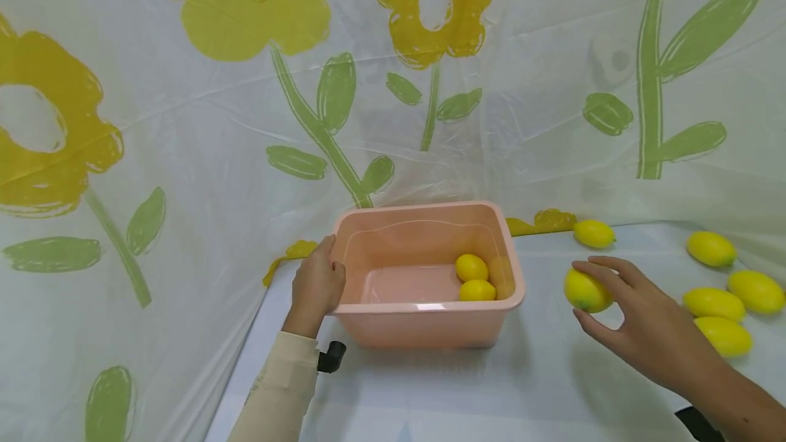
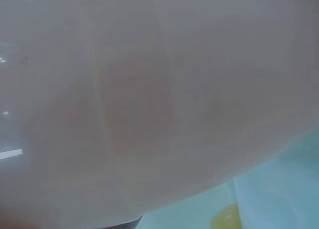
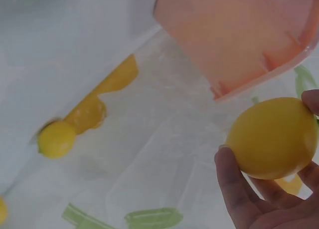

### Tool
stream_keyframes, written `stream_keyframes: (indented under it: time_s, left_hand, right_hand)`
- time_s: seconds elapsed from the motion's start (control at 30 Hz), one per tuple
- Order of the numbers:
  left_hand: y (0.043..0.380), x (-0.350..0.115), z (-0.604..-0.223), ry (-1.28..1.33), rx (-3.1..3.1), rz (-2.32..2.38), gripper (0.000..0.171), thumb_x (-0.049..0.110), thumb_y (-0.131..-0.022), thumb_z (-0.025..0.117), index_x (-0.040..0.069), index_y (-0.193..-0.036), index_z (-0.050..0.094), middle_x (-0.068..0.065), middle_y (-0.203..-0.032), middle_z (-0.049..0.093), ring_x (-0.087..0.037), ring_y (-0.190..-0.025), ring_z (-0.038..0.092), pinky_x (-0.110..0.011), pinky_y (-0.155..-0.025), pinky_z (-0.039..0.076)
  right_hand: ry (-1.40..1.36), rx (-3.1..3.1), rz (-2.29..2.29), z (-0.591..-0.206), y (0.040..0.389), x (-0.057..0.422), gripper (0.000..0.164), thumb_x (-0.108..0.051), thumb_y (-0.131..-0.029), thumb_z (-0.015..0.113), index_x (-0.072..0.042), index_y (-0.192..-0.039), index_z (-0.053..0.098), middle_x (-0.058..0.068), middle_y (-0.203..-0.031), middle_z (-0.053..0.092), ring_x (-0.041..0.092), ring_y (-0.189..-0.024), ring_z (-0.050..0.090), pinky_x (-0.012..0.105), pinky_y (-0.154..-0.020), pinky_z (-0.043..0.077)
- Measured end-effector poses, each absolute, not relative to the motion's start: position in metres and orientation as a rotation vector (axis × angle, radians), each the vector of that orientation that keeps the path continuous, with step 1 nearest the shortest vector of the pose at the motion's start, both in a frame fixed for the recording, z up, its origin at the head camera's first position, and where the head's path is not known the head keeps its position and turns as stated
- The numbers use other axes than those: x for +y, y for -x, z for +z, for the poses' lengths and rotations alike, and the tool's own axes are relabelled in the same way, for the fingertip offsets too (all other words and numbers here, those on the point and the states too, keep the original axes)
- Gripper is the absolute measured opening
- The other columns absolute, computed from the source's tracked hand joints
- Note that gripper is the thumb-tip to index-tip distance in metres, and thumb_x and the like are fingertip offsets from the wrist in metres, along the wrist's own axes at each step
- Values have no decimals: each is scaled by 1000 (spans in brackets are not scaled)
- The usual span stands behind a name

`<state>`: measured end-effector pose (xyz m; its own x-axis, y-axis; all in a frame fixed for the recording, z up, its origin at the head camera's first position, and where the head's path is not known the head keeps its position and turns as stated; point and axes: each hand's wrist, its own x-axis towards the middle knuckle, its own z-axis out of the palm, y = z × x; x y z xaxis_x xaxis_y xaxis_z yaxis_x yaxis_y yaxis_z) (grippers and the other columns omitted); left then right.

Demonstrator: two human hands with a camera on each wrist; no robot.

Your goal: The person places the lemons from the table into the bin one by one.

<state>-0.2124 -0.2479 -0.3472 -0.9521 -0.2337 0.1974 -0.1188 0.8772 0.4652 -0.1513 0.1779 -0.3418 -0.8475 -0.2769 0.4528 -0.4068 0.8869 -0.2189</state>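
Observation:
A pink plastic basin (image 1: 424, 326) stands on the white table, with two lemons (image 1: 471, 268) lying inside at its right end. My left hand (image 1: 318, 284) grips the basin's left rim; in the left wrist view the pale basin wall (image 2: 149, 114) fills nearly everything. To the right of the basin, my right hand (image 1: 651, 322) pinches a lemon (image 1: 586, 290) between thumb and fingers, held above the table. The right wrist view shows this lemon (image 3: 274, 138) close up, near the basin's outer wall (image 3: 229, 39).
Several loose lemons (image 1: 714, 304) lie on the table (image 1: 528, 394) at the right, partly behind my right hand. One more lemon (image 1: 593, 233) sits at the back edge. A white sheet (image 1: 522, 121) printed with yellow flowers hangs behind the table.

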Motion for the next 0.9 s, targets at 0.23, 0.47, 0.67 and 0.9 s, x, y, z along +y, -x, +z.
stream_keyframes:
  time_s: [0.23,0.47,0.67,0.9]
  left_hand:
    - [213,-247,-347,-273,-2804,-655,54,16,-88,46,14,-141,38,-6,-143,43,-36,-108,58,-52,-79,48]
    - [213,-247,-347,-287,-2813,-653,53,16,-88,46,14,-141,38,-6,-143,43,-36,-105,59,-51,-77,49]
    - [214,-247,-348,-279,-2816,-645,53,18,-89,47,13,-141,38,-6,-143,42,-37,-101,61,-50,-75,49]
    - [215,-247,-348,-292,-2817,-621,52,21,-90,45,16,-141,38,-8,-139,47,-39,-100,61,-53,-73,49]
  right_hand:
    - [-580,-2562,518,-330,156,162,69,-25,-68,78,-21,-130,48,7,-127,47,22,-90,58,36,-63,55]
    - [-640,-2484,583,-323,163,146,67,-23,-67,78,-19,-128,50,3,-127,48,17,-92,58,35,-67,55]
    - [-697,-2459,615,-317,172,132,67,-24,-69,78,-20,-129,49,0,-128,48,17,-98,58,35,-71,55]
    - [-779,-2447,642,-311,188,113,64,-26,-71,76,-20,-129,50,2,-128,49,18,-105,54,37,-76,54]
